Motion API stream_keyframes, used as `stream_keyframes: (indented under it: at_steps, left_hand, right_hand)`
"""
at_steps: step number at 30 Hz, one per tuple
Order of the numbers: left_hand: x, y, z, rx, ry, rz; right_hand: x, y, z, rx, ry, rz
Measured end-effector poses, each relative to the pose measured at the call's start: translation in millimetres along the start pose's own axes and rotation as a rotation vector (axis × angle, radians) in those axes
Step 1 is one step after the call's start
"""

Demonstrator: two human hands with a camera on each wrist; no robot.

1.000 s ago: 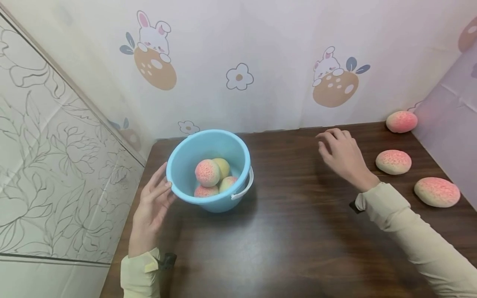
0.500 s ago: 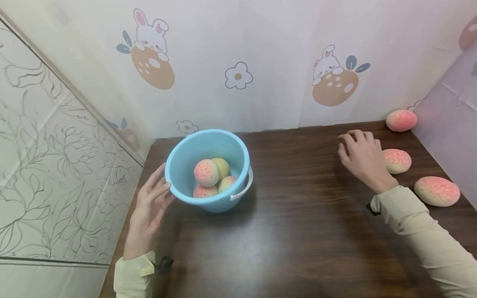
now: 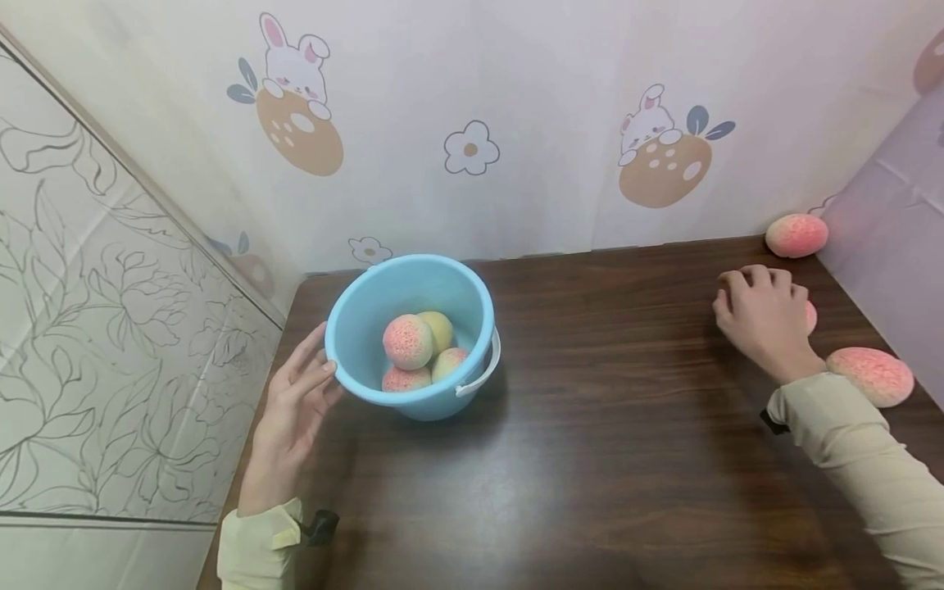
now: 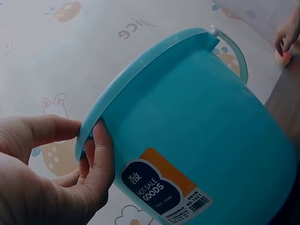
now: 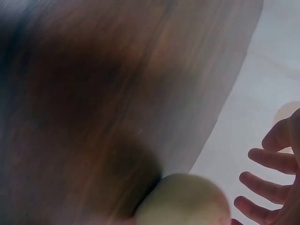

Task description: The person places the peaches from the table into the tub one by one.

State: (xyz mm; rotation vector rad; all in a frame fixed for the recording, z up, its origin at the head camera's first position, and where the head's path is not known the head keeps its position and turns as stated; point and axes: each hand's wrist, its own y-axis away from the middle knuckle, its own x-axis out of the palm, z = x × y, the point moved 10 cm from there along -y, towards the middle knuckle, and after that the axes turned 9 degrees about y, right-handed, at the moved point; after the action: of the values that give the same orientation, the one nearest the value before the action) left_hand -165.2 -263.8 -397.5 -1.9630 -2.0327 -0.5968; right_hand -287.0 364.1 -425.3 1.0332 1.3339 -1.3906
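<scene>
A light blue bucket [image 3: 431, 283] stands on the left of the table and holds several rounded, peach-like pieces [image 3: 408, 342] in pink, cream and yellow. My left hand [image 3: 291, 401] pinches its rim between thumb and fingers, as the left wrist view shows closely. Over on the right, my right hand [image 3: 767, 319] hovers at a pink-and-cream, speckled oval piece like a peach [image 3: 811, 317], hiding most of it. In the right wrist view the fingers [image 5: 267, 161] are spread and bent slightly, beside that peach-like piece [image 5: 185, 201], not wrapped round it.
Two more peach-like pieces lie at the right: one [image 3: 796, 236] in the far corner, another [image 3: 873, 375] nearer, beside the right sleeve. The dark wooden table [image 3: 590, 459] meets a printed wall covering [image 3: 546, 164] behind. The bucket's white handle [image 3: 483, 373] hangs on its right side.
My right hand has moved to the right, from over the table to the middle peach-like piece on the right. The left hand keeps its hold on the bucket rim.
</scene>
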Motion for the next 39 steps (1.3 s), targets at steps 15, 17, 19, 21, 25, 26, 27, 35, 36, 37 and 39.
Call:
stream_keyframes:
  at_steps: [15,17,19,21,25,26,27,35,36,37,39]
  left_hand:
    - [5.8,-3.8,-8.7,-0.02,-0.068,0.058]
    - [6.8,-4.4,-10.6,-0.014,-0.088,0.059]
    - [6.7,-4.7,-13.1,-0.003,-0.116,0.052]
    - [5.6,-5.3,-15.3,0.006,-0.141,0.036]
    - [1.8,-6.0,-16.9,0.009,-0.182,0.006]
    - [0.8,-6.4,-16.9,0.007,-0.189,0.002]
    - [0.0,-6.8,-16.8,0.006,-0.195,0.001]
    - [-3.6,-11.0,-16.4,0.002,-0.219,-0.011]
    - [-3.8,-11.7,-16.2,0.001,-0.216,-0.012]
    - [-3.9,-12.2,-16.2,0.001,-0.215,-0.013]
    - [-3.8,-12.9,-16.3,0.003,-0.205,-0.013]
  right_hand:
    - [25,6,-50,0.091,0.009,0.107]
    - [27,7,-53,0.09,0.015,0.114]
    - [28,8,-55,0.091,0.016,0.123]
    - [29,9,-57,0.095,0.018,0.132]
    - [29,8,-60,0.093,0.029,0.149]
    - [29,8,-60,0.089,0.034,0.15]
    - [29,7,-60,0.083,0.039,0.151]
    - [33,5,-57,0.059,0.083,0.183]
    - [33,5,-56,0.061,0.084,0.187]
    - [33,5,-56,0.061,0.084,0.189]
    - [33,5,-54,0.057,0.086,0.186]
